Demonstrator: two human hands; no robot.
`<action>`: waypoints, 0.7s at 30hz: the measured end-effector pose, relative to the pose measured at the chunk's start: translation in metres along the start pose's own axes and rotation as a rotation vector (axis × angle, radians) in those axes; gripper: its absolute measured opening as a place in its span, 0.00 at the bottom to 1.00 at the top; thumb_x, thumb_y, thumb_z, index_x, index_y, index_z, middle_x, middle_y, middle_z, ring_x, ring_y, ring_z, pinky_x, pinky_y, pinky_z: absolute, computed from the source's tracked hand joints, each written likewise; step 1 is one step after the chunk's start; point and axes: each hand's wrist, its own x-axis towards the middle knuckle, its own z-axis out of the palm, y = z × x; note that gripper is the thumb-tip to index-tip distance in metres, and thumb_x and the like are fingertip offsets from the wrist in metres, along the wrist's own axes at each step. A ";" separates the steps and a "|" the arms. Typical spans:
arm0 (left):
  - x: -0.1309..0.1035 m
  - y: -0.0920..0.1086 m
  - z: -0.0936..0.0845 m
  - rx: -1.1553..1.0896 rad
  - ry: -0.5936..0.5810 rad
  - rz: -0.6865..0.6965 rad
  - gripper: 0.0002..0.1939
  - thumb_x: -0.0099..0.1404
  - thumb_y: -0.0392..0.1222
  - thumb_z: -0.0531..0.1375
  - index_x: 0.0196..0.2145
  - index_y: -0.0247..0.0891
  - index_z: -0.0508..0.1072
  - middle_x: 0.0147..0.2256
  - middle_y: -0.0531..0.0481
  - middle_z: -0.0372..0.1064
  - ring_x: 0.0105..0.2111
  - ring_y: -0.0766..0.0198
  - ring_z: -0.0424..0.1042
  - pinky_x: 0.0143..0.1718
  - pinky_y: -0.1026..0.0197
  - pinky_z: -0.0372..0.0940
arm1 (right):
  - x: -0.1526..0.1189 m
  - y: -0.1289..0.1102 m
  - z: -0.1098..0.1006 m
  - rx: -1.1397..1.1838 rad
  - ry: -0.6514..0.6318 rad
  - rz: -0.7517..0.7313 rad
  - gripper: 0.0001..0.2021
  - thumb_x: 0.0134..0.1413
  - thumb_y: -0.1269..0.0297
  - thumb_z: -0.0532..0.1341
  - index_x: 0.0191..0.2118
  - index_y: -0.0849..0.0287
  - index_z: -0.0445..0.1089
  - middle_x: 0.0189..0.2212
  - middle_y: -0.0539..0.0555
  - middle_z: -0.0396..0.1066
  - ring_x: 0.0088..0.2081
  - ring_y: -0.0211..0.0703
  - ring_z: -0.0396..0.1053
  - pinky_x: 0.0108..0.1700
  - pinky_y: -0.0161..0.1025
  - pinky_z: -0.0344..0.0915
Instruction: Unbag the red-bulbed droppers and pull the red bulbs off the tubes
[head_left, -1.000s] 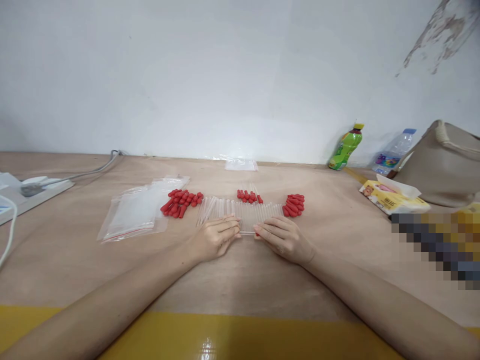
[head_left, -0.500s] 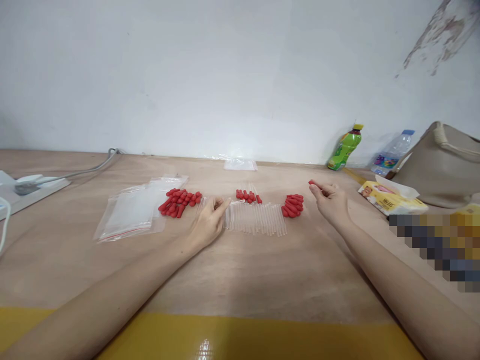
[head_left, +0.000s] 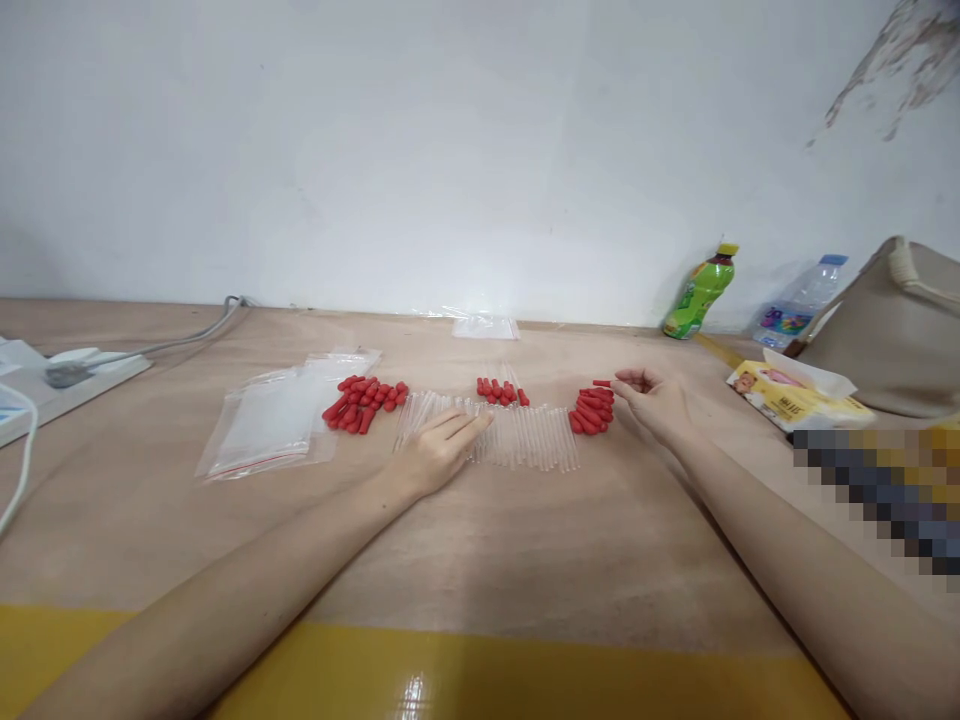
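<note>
My left hand (head_left: 442, 450) lies low over a row of clear thin tubes (head_left: 529, 438), fingers stretched to the right and touching or just above them; its thumb is mostly hidden. Between thumb and fingertips, my right hand (head_left: 652, 402) pinches a red rubber bulb (head_left: 601, 383), held level just above the right pile of red bulbs (head_left: 590, 412). Another pile of red bulbs (head_left: 364, 402) sits at the left end of the tubes. Behind the row, several tubes with red bulbs (head_left: 499, 391) on their near ends lie side by side.
Clear zip bags (head_left: 262, 425) lie left of the bulbs, and another bag (head_left: 486, 327) rests by the wall. A power strip (head_left: 97, 385) with cables is at far left. At right stand a green bottle (head_left: 701, 295), a clear bottle (head_left: 802, 300), a tissue pack (head_left: 795, 395) and a beige bag (head_left: 885, 330).
My right hand has moved left and down with the red bulb, to the right pile. My left hand has shifted right over the tubes; the tube it pinched no longer shows in its fingers.
</note>
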 end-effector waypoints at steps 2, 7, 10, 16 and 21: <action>0.001 0.001 0.000 -0.011 -0.029 0.009 0.24 0.62 0.29 0.49 0.56 0.35 0.56 0.33 0.46 0.69 0.35 0.63 0.69 0.39 0.59 0.68 | 0.000 0.003 0.000 -0.032 0.003 -0.019 0.11 0.35 0.61 0.63 0.28 0.61 0.68 0.22 0.50 0.66 0.23 0.35 0.62 0.25 0.34 0.60; 0.002 0.004 0.000 -0.076 -0.082 -0.045 0.21 0.62 0.36 0.52 0.54 0.33 0.60 0.34 0.45 0.70 0.36 0.61 0.69 0.40 0.57 0.68 | -0.002 0.006 0.001 -0.135 -0.022 -0.039 0.14 0.36 0.56 0.62 0.27 0.61 0.70 0.19 0.49 0.64 0.21 0.34 0.58 0.22 0.34 0.54; 0.002 0.005 -0.002 -0.137 -0.114 -0.099 0.21 0.61 0.41 0.56 0.51 0.32 0.63 0.35 0.44 0.71 0.38 0.59 0.69 0.41 0.56 0.68 | -0.002 0.006 0.000 -0.155 -0.014 -0.021 0.15 0.36 0.54 0.62 0.27 0.62 0.71 0.19 0.49 0.64 0.20 0.33 0.56 0.22 0.34 0.52; 0.002 0.004 -0.008 -0.154 -0.213 -0.151 0.23 0.58 0.48 0.59 0.49 0.36 0.67 0.46 0.43 0.68 0.49 0.54 0.64 0.49 0.49 0.62 | -0.008 -0.005 0.000 -0.277 0.096 -0.107 0.14 0.41 0.55 0.60 0.30 0.61 0.72 0.19 0.50 0.66 0.19 0.34 0.55 0.23 0.34 0.53; 0.002 0.001 -0.012 -0.163 -0.330 -0.166 0.21 0.59 0.49 0.57 0.49 0.38 0.67 0.48 0.43 0.67 0.51 0.54 0.63 0.55 0.45 0.55 | -0.026 -0.030 0.017 -0.386 -0.019 -0.396 0.10 0.46 0.59 0.58 0.28 0.59 0.72 0.28 0.53 0.72 0.29 0.40 0.64 0.32 0.36 0.59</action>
